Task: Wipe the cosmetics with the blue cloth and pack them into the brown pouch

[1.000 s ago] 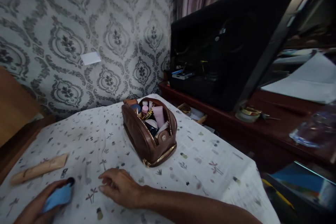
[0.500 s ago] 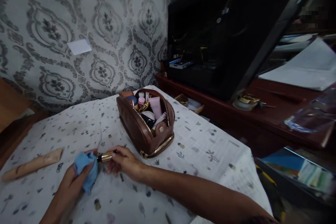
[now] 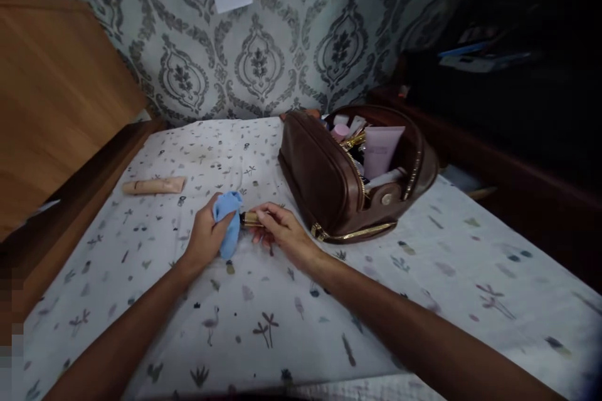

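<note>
Gold-black bottle [image 3: 252, 219] out, between hands, black end at blue cloth [image 3: 229, 241]. Left hand [image 3: 205, 235] fingers pinch cloth; right hand [image 3: 285, 235] fingers closed on bottle. Tan tube [image 3: 153, 186] out too. Brown bag [image 3: 320, 169] unzipped, many items inside. Bottle's far end, deeper bag contents hidden; bottle label unreadable.

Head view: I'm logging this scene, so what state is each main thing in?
Brown bag: upright, top unzipped, filled with items
Pink tube: standing in the bag
Blue cloth: bunched, held in the left hand
Gold-and-black item: held in the right hand, black end at the cloth
Beige tube: lying flat
Patterned cover: spread out
</note>
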The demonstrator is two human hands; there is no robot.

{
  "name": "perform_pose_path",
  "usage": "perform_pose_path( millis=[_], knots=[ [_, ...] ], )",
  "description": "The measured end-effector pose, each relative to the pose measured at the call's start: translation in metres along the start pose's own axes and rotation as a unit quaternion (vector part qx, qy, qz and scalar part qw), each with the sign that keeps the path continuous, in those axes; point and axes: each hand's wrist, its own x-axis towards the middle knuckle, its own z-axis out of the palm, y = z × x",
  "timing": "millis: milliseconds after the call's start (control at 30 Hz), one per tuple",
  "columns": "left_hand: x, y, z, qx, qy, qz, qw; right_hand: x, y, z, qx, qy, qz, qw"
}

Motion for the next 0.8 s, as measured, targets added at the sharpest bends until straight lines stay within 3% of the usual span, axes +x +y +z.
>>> perform_pose_path(
  millis=[100,267,433,567,800],
  knots=[
    [0.003,-0.003,-0.001,-0.019,0.031,-0.035,0.999,-0.004,-0.002,0.001,-0.069,-0.014,-0.032,0.997],
    [0.006,-0.001,-0.002,-0.105,0.031,-0.133,0.985,-0.006,-0.004,0.003,-0.130,0.016,-0.073,0.989],
    [0.009,0.015,-0.006,-0.264,0.019,-0.217,0.939,0.001,-0.001,0.000,-0.065,0.043,-0.077,0.994],
    [0.012,0.016,-0.014,-0.229,0.015,-0.196,0.953,0.003,-0.001,-0.002,0.007,0.069,-0.049,0.996],
    [0.005,0.020,-0.019,-0.166,-0.083,-0.123,0.975,0.003,-0.003,-0.002,0.069,0.063,-0.019,0.995]
  ],
)
